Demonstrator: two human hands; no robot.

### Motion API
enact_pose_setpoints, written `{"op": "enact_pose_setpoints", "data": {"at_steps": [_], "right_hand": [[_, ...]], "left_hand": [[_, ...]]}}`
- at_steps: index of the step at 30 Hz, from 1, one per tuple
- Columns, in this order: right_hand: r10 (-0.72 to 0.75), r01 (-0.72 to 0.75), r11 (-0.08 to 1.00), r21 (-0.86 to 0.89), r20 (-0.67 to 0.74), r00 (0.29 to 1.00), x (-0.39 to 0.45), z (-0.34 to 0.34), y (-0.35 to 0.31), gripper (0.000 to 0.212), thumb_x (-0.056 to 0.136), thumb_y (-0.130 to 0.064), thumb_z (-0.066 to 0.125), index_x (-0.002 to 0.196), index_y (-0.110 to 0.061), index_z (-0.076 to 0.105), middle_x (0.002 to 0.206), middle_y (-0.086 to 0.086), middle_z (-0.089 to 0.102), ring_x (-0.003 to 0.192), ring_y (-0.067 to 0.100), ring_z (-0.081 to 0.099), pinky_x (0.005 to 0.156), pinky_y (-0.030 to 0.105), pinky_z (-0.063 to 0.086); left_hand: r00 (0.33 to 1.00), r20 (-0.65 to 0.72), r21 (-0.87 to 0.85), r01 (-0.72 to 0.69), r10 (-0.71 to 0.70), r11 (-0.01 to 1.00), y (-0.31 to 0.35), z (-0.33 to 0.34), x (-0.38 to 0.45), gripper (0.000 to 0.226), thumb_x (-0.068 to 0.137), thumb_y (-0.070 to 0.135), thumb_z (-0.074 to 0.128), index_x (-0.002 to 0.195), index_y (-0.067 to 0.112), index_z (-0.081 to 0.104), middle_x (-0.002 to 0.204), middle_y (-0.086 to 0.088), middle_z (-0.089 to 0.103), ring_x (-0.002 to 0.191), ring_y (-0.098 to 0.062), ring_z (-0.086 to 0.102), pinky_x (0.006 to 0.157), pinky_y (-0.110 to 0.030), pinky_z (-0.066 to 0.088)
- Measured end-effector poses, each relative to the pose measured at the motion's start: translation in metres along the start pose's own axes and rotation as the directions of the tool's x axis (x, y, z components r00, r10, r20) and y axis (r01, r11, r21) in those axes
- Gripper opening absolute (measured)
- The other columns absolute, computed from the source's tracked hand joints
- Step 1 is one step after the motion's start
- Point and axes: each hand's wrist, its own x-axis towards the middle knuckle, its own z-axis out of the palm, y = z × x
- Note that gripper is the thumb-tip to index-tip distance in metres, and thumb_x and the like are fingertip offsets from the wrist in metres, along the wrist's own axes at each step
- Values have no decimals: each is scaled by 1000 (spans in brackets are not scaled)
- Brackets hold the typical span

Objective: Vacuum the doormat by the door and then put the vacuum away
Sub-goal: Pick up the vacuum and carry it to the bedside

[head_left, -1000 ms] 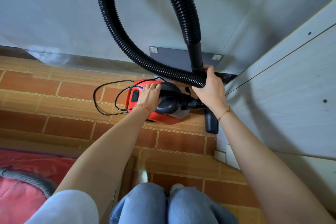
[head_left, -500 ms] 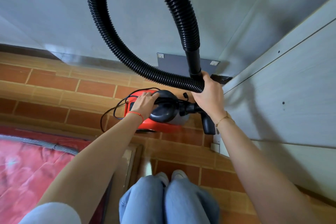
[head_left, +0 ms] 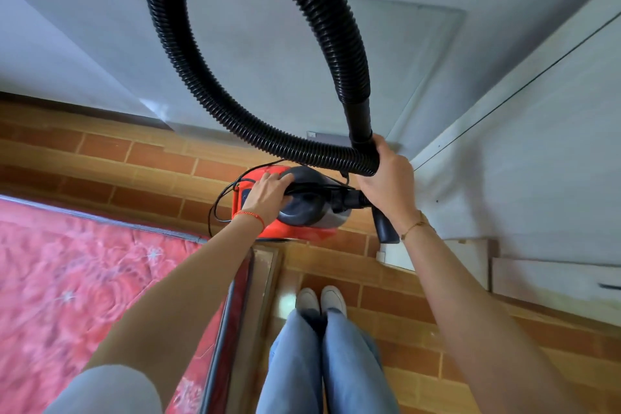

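Observation:
A small red and black vacuum [head_left: 304, 212] hangs above the brick-pattern floor near the wall. My left hand [head_left: 267, 193] is closed on its black top handle. Its black ribbed hose [head_left: 188, 70] loops high in front of the wall and comes back down. My right hand [head_left: 386, 178] grips both ends of the loop together where they cross near the vacuum's front. A black nozzle [head_left: 386, 228] pokes out below that hand. The thin black cord [head_left: 218, 202] dangles in a loop to the vacuum's left. No doormat is in view.
A red quilted mattress [head_left: 84, 296] with a dark edge fills the lower left. A pale wooden cabinet [head_left: 537, 161] stands on the right, close to the vacuum. The grey wall [head_left: 100, 44] runs across the back. My feet in white shoes [head_left: 321, 301] stand on the brick-pattern floor [head_left: 403, 329].
The view has risen away from the floor, and the vacuum has come up with both hands. My legs have straightened from a crouch. More of the red mattress shows at left.

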Motion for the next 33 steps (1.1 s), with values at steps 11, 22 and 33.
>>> {"op": "enact_pose_setpoints", "data": {"at_steps": [11,22,33], "right_hand": [[-58,59,996,66,-19,998,-35,-145,-122,58,71,-48,58,122,-20,58,83,-1,70,75,22,64,67,32,51],[-82,83,995,50,-27,996,-81,-192,-151,45,81,-21,70,124,-18,57,75,-7,63,66,12,54,63,21,41],[-182,180,982,61,33,983,-130,-194,-169,43,81,-18,70,122,-18,59,74,-12,55,64,11,49,53,10,32]], "left_hand": [[997,-80,-105,17,-25,994,59,-136,-106,31,85,15,67,114,12,57,102,-13,63,99,-33,53,82,-46,48],[976,-219,-231,-42,-10,972,76,-154,-187,30,78,9,74,107,12,67,97,-6,69,93,-26,62,81,-40,51],[963,-252,-303,16,-97,953,80,-135,-258,22,76,5,74,95,13,67,83,-4,68,80,-24,61,70,-34,47]]}}
